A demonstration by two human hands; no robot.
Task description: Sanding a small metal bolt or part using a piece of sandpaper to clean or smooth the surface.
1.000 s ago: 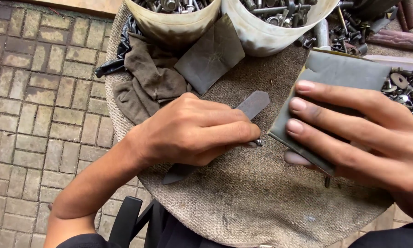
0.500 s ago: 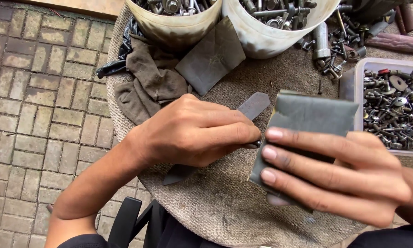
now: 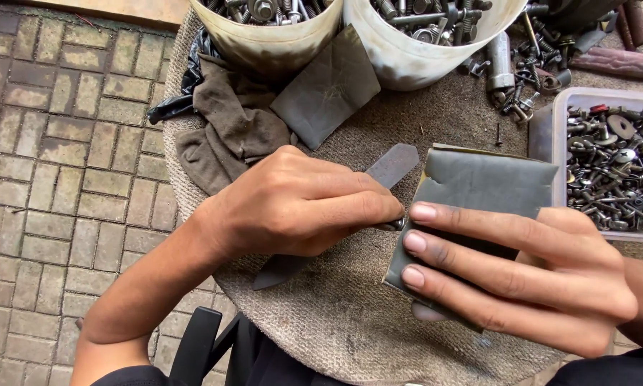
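My left hand (image 3: 300, 207) grips a flat grey metal blade (image 3: 391, 166) that lies slanted over a burlap-covered table (image 3: 335, 322). One blade end sticks out at the upper right of the fist, the other at the lower left. My right hand (image 3: 521, 271) holds a folded sheet of dark grey sandpaper (image 3: 486, 186), fingers spread over its front and thumb behind. The sheet's left edge sits right beside the fingertips of the left hand.
Two pale buckets (image 3: 278, 36) of bolts and metal parts stand at the back. A brown rag (image 3: 232, 132) and a second grey sheet (image 3: 328, 89) lie before them. A clear plastic box (image 3: 607, 164) of screws is at right. Brick paving (image 3: 57, 157) lies left.
My right hand has carried the sandpaper left and down, from over the plastic box to right beside the left hand. The left hand and blade stayed put.
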